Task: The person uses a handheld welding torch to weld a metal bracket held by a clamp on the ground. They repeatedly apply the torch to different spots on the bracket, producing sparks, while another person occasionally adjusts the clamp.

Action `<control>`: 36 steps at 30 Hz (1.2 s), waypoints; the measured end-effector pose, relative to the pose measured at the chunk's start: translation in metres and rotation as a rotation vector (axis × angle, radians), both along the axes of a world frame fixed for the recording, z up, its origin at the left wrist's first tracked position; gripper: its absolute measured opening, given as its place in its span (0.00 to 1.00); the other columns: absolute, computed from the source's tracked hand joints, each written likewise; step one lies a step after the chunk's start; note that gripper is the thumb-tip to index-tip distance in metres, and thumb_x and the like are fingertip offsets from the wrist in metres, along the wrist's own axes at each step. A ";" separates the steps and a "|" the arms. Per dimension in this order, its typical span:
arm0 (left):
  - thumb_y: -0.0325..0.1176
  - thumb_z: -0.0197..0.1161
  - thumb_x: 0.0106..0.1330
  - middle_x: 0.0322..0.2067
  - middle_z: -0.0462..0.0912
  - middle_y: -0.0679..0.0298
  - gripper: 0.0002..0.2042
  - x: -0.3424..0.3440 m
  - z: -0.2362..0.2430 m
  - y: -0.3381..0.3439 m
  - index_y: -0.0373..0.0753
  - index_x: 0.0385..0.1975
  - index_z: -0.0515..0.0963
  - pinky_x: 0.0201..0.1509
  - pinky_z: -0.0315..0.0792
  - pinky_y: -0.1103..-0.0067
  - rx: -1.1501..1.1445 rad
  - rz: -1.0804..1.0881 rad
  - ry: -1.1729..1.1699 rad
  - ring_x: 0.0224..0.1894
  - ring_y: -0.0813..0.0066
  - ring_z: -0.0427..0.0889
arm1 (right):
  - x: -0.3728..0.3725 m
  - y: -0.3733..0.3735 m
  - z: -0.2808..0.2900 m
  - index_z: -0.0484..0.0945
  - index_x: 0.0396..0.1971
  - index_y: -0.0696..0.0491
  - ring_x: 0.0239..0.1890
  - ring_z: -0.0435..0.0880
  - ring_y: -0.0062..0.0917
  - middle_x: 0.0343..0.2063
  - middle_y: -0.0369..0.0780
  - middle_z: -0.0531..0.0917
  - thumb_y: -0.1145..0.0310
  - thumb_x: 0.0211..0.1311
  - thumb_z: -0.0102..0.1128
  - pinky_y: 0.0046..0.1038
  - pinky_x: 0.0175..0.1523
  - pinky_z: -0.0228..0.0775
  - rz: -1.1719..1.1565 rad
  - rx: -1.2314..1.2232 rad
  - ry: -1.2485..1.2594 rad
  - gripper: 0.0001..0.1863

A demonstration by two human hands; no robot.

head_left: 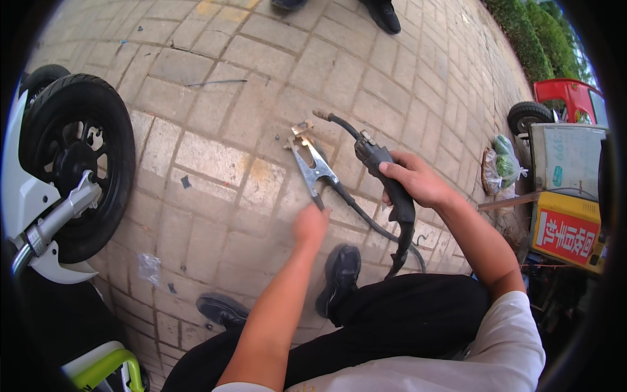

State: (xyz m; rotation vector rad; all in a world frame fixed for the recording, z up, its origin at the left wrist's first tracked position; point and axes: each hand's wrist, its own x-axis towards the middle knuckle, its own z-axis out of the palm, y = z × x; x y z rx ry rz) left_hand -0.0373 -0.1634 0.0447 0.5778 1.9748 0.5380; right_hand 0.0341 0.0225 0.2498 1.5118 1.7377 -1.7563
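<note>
My right hand [410, 178] grips a black welding torch [377, 163], its bent neck and metal nozzle pointing up and left, its cable hanging down below. My left hand [309, 224] is closed on a handle of a metal ground clamp [315, 170] with brass-coloured jaws, which lies just above the paving, left of the torch. The clamp's black cable [371, 223] runs toward the lower right, passing behind the torch.
A scooter wheel [60, 166] and green-framed part [124, 356] are at left; a red vehicle [559, 88], yellow box [568, 232] and plastic bags [499, 166] at right. Someone's shoe [385, 13] is at top. My shoe [338, 277] rests on the paving [215, 111].
</note>
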 end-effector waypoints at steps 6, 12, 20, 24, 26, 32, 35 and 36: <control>0.51 0.62 0.70 0.38 0.85 0.56 0.23 -0.005 0.060 0.023 0.33 0.45 0.80 0.48 0.77 0.70 0.513 0.510 -0.414 0.42 0.65 0.85 | -0.028 -0.005 0.010 0.72 0.49 0.63 0.20 0.80 0.21 0.30 0.43 0.81 0.51 0.75 0.50 0.25 0.24 0.76 0.112 0.082 -0.030 0.25; 0.59 0.50 0.75 0.52 0.78 0.58 0.28 -0.031 0.118 0.067 0.39 0.59 0.72 0.52 0.76 0.65 0.581 0.613 -1.129 0.56 0.66 0.77 | -0.053 -0.010 0.012 0.72 0.45 0.65 0.31 0.84 0.25 0.35 0.46 0.84 0.53 0.76 0.49 0.27 0.31 0.79 0.195 0.161 -0.124 0.25; 0.60 0.50 0.74 0.47 0.79 0.56 0.30 -0.050 0.123 0.071 0.35 0.55 0.73 0.47 0.79 0.63 0.433 0.758 -1.220 0.49 0.60 0.81 | -0.062 -0.013 -0.002 0.73 0.53 0.61 0.32 0.81 0.23 0.38 0.44 0.83 0.54 0.77 0.45 0.25 0.29 0.75 0.138 0.043 -0.076 0.24; 0.59 0.49 0.74 0.42 0.80 0.56 0.30 -0.050 0.119 0.069 0.33 0.52 0.73 0.43 0.81 0.63 0.449 0.756 -1.268 0.42 0.57 0.84 | -0.064 -0.015 -0.009 0.74 0.53 0.61 0.30 0.80 0.22 0.38 0.43 0.83 0.54 0.77 0.46 0.25 0.27 0.74 0.118 0.073 -0.095 0.23; 0.59 0.49 0.75 0.42 0.80 0.55 0.30 -0.051 0.118 0.069 0.32 0.52 0.73 0.44 0.81 0.63 0.456 0.757 -1.292 0.43 0.56 0.84 | -0.065 -0.016 -0.010 0.74 0.53 0.62 0.29 0.79 0.22 0.37 0.43 0.83 0.55 0.77 0.47 0.25 0.26 0.73 0.103 0.097 -0.098 0.23; 0.59 0.49 0.74 0.41 0.81 0.54 0.30 -0.054 0.117 0.070 0.32 0.50 0.73 0.43 0.81 0.63 0.438 0.773 -1.285 0.42 0.56 0.84 | -0.068 -0.015 -0.012 0.75 0.52 0.62 0.27 0.78 0.21 0.36 0.43 0.82 0.55 0.76 0.48 0.24 0.24 0.71 0.121 0.095 -0.104 0.23; 0.59 0.49 0.74 0.41 0.81 0.54 0.30 -0.054 0.116 0.070 0.32 0.50 0.74 0.43 0.81 0.63 0.434 0.780 -1.297 0.42 0.57 0.84 | -0.069 -0.015 -0.014 0.75 0.52 0.61 0.27 0.78 0.21 0.36 0.42 0.82 0.55 0.76 0.48 0.24 0.23 0.71 0.123 0.104 -0.103 0.23; 0.59 0.49 0.74 0.41 0.81 0.54 0.30 -0.055 0.116 0.070 0.32 0.50 0.74 0.43 0.81 0.63 0.431 0.782 -1.296 0.42 0.57 0.84 | -0.069 -0.015 -0.014 0.75 0.51 0.61 0.27 0.78 0.21 0.36 0.42 0.82 0.55 0.76 0.48 0.24 0.23 0.71 0.122 0.109 -0.105 0.23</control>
